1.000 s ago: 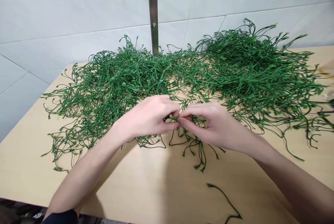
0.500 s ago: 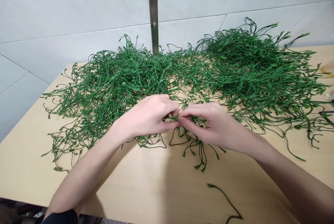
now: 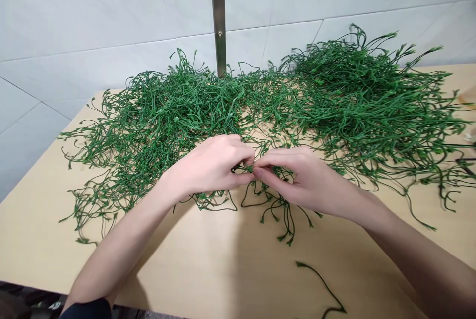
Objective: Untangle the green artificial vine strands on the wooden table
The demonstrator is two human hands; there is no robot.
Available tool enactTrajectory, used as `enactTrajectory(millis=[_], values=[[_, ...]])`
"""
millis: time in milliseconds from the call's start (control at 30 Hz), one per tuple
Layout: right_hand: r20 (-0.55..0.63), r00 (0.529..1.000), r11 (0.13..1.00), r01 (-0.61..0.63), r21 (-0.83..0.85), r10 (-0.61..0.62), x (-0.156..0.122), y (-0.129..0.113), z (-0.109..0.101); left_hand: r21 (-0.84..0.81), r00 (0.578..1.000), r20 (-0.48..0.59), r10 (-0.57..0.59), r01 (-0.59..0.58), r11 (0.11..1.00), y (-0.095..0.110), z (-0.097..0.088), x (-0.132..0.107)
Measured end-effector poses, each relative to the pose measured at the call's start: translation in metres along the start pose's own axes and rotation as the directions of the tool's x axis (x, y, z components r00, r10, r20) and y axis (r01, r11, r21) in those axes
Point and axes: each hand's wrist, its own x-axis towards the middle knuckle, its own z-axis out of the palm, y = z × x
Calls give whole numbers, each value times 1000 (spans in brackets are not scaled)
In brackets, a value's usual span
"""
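At the centre of the frame the left hand [image 3: 211,167] and the right hand [image 3: 301,177] meet fingertip to fingertip, both pinched closed on a green sprig [image 3: 273,202] whose thin stems dangle below them onto the bench [image 3: 223,269]. Behind them a tangled pile of green stems [image 3: 260,105] spreads across the bench. A single loose stem [image 3: 320,282] lies at lower right.

The left grip [image 3: 211,167] and the right grip [image 3: 301,175] are meeting fingertip to fingertip just above the worktop [image 3: 223,269], both pinching a small green sprig [image 3: 265,194]. Behind them two big heaps of green stems [image 3: 193,105] are lying side by side. One loose stem [image 3: 320,283] is lying apart, near the front edge.
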Motion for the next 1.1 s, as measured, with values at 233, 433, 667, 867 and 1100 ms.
enactTrajectory(millis=[233, 433, 667, 867, 1100], values=[[-8, 1000, 1000, 11, -4, -11, 0, 1, 1, 0, 1000, 10, -21, 21, 1000, 0, 0, 1], [-5, 1000, 1000, 11, -8, -11, 0, 2, 2, -5, 998, 29, -48, 48, 999, 0, 0, 1], [-1, 1000, 1000, 3, -14, -3, 1, 2, 2, -10, 997, 38, -62, 62, 998, -1, 0, 1], [4, 1000, 1000, 2, -14, -2, 1, 2, 2, -14, 997, 37, -70, 71, 997, -1, 1, 1], [15, 1000, 1000, -13, 3, 13, 0, 2, 3, -13, 997, 38, -66, 66, 998, -1, 1, 2]])
